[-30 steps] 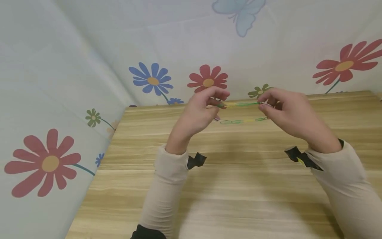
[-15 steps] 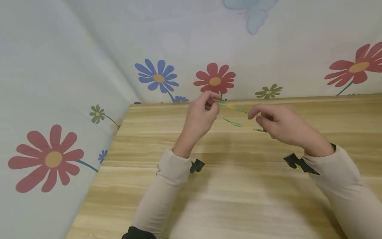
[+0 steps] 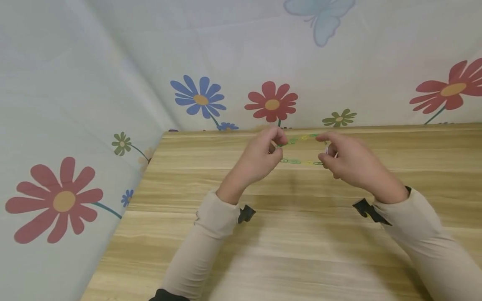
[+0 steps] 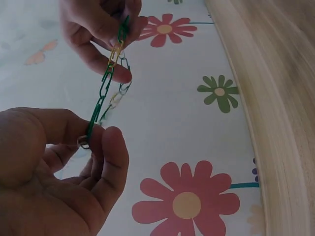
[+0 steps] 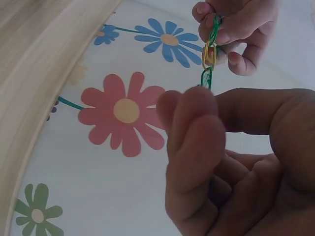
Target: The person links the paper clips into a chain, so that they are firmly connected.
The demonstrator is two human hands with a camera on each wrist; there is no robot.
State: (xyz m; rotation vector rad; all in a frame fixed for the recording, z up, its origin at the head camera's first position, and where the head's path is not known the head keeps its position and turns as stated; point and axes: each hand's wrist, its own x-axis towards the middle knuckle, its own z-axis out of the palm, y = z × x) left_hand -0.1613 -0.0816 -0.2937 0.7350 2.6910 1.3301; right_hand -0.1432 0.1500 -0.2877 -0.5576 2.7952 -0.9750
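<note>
A chain of linked green and yellow paper clips (image 4: 112, 56) forms a loop in the air between my two hands. My left hand (image 3: 260, 156) pinches one end between thumb and fingers. At the other end my right hand (image 3: 352, 165) grips the chain with curled fingers. In the head view two strands run side by side, the near strand of paper clips (image 3: 291, 161) below the far one. A pale or silvery clip (image 4: 83, 142) shows at the left fingertips. My right fingers (image 5: 197, 137) hide their end of the chain in the right wrist view.
The wooden table (image 3: 293, 251) extends beneath both forearms. Behind it and at the left hangs a white cloth (image 3: 226, 42) printed with flowers and a butterfly. Black pieces (image 3: 246, 214) stick out from the sleeve cuffs.
Both hands stay on the chain. Since half a second ago the left hand has come slightly right and lower, and the right slightly left. The strands, sloping then, now run nearly level.
</note>
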